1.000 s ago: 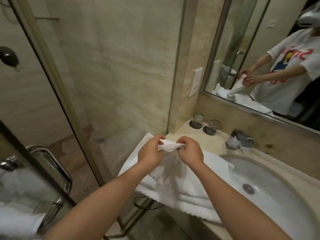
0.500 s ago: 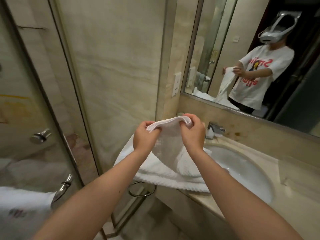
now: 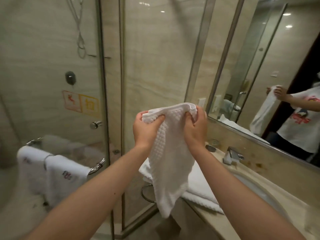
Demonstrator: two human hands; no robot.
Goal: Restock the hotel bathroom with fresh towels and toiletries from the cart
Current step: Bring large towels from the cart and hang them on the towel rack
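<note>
To your right, the beige stone surface runs along the mirrored wall, with an oval sink set into it. A stack of folded white towels lies on its left end, beside the sink, their edges overhanging the front. At the back you have a chrome faucet, and near the corner a clear glass beside a dark round dish.

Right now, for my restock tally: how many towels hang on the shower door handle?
2: left towel at the handle's left end, right towel beside it. Folds may hide more.
</note>
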